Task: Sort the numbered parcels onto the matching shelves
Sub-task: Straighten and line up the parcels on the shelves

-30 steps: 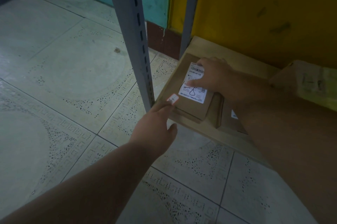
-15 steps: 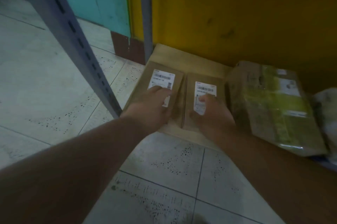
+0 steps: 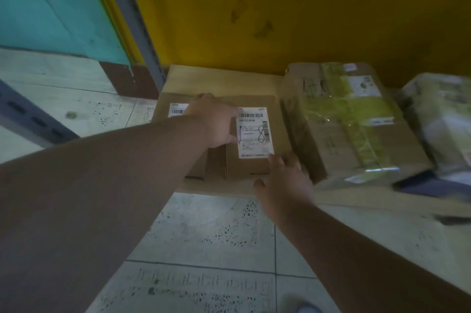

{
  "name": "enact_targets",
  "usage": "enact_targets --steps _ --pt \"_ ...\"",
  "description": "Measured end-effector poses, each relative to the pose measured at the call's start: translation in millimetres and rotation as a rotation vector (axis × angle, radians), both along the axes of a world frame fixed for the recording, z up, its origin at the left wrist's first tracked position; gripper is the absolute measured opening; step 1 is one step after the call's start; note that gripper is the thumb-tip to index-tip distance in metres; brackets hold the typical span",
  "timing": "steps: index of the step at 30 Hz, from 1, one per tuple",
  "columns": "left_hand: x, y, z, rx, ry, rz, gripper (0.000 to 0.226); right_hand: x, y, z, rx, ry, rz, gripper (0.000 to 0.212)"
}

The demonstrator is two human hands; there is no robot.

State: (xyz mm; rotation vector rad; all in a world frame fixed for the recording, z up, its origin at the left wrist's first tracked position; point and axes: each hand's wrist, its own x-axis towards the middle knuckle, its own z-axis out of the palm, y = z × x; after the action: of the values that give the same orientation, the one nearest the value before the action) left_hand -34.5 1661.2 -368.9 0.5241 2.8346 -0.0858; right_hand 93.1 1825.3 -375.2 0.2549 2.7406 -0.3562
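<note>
Two small brown cardboard parcels lie side by side on the low wooden bottom shelf (image 3: 219, 75). The right parcel (image 3: 251, 167) carries a white label with a handwritten 8. The left parcel (image 3: 165, 106) shows only part of its label, the rest hidden under my arm. My left hand (image 3: 216, 123) rests flat across the tops of both parcels, fingers straight. My right hand (image 3: 285, 180) touches the right parcel's near right corner with loose, spread fingers.
A larger box wrapped in yellow-green tape (image 3: 356, 121) stands right of the small parcels, touching them. A pale plastic-wrapped package (image 3: 443, 119) lies further right. Grey slotted shelf uprights (image 3: 135, 22) rise at the left. Yellow wall behind, tiled floor (image 3: 216, 233) in front.
My left hand moved right, from the left parcel's label onto the gap between both parcels. My right hand slid off the right parcel's label to its near right corner, uncovering the 8.
</note>
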Motion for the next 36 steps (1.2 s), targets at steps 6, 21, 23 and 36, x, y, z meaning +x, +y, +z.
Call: enact_targets --steps 6,21,23,36 --pt "3.8 -13.4 0.5 -0.006 -0.042 -0.024 0.073 2.7 -0.9 4.9 0.035 0.018 0.054 0.048" --pt "8.8 -26.4 -3.7 0.105 -0.054 -0.027 0.071 0.8 2.9 9.5 -0.004 0.068 0.067 0.038" --pt "9.8 -27.1 -4.8 0.096 -0.055 -0.035 0.071 1.5 2.7 9.6 -0.002 0.077 0.066 0.038" --pt "28.7 -8.3 18.6 0.117 -0.021 -0.064 0.067 -6.3 20.4 73.4 -0.142 0.247 0.083 0.025"
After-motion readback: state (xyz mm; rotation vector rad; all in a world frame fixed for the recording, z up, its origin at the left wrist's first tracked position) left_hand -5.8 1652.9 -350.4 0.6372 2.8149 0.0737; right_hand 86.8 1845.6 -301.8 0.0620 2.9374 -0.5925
